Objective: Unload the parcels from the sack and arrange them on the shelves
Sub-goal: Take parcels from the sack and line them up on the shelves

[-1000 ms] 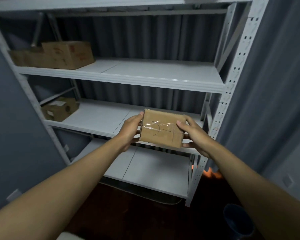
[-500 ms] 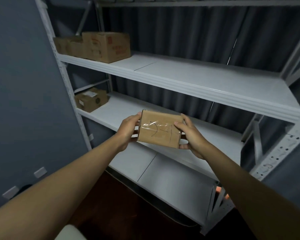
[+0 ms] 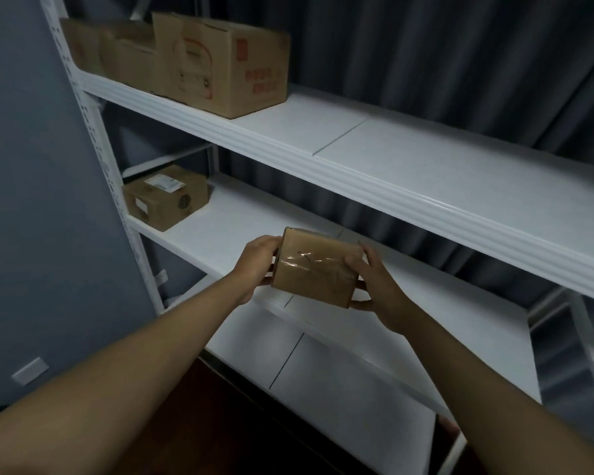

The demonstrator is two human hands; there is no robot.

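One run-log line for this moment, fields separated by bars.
hands: left, right hold taped parcel | place: before middle shelf | state: not yet shelved

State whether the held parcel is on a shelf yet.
Not yet: both hands, left and right, hold the parcel before the shelf.

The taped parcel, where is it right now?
In the head view the taped parcel is at centre, held between the left hand and right hand, in front of the middle shelf.

Taped parcel (image 3: pixel 318 267) between both hands
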